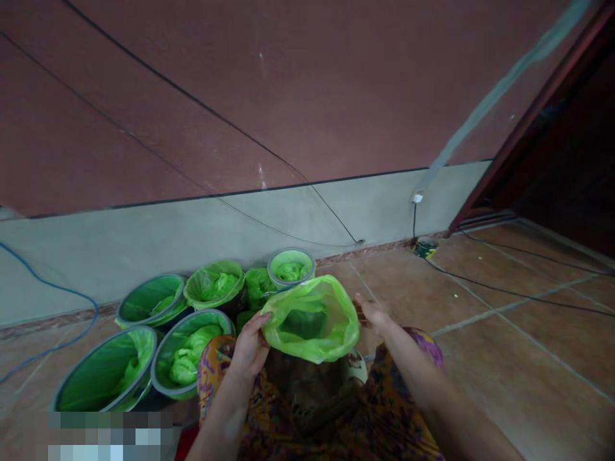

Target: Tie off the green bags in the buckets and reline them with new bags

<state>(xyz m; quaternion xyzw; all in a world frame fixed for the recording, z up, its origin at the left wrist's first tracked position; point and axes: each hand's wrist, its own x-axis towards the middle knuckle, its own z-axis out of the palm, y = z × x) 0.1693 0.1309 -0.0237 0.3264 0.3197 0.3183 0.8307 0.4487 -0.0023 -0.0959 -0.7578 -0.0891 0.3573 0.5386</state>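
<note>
Between my hands a light green plastic bag (331,342) is spread with its wide mouth facing me. My left hand (252,346) pinches the bag's rim on its left side, thumb on top. On the opposite side my right hand (375,317) is at the bag's right edge; its fingers are partly blurred and seem closed on the rim. Whether a bin is inside the bag cannot be made out. Below the bag, a pale object with a dark print (354,366) shows between my knees.
To my left, several round bins (168,378) stand grouped on the tiled floor, lined with green bags. Behind them runs the wall (331,221). A blue cable (72,291) hangs at left. A small tin (425,248) and black cable (509,293) lie right, near a dark doorway.
</note>
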